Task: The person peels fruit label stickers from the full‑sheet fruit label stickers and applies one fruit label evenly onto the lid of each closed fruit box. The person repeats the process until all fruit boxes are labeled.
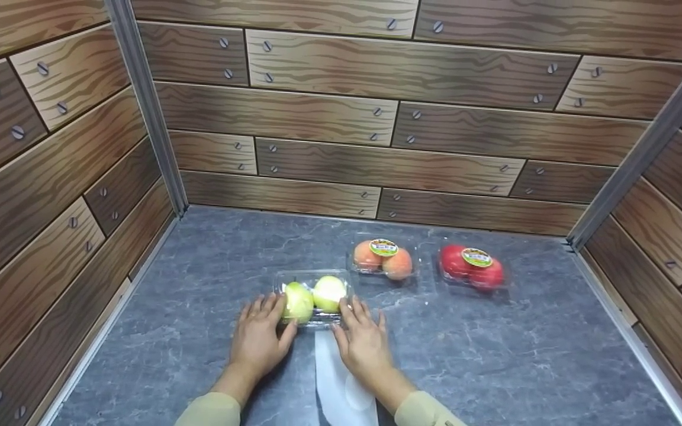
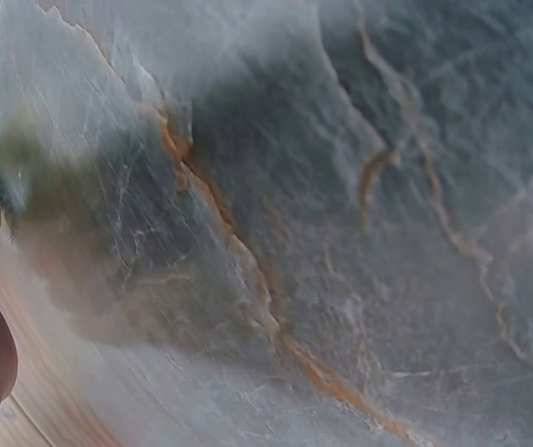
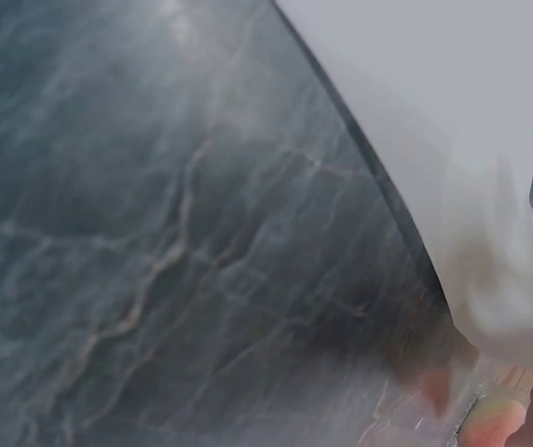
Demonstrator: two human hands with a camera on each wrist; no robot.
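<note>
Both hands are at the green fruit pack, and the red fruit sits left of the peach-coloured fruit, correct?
Not quite: the head view shows the red fruit right of the peach-coloured fruit. Left hand and right hand are at the green fruit pack.

- Left of the left hand point(image 1: 260, 336): free table point(image 1: 163, 331) up to the wall point(image 1: 39, 236).
- Between the hands: green fruit box point(image 1: 321, 320) blocks passage.
- Beyond the right hand point(image 1: 368, 346): peach box point(image 1: 373, 276), red fruit box point(image 1: 458, 285), narrow gap between.
</note>
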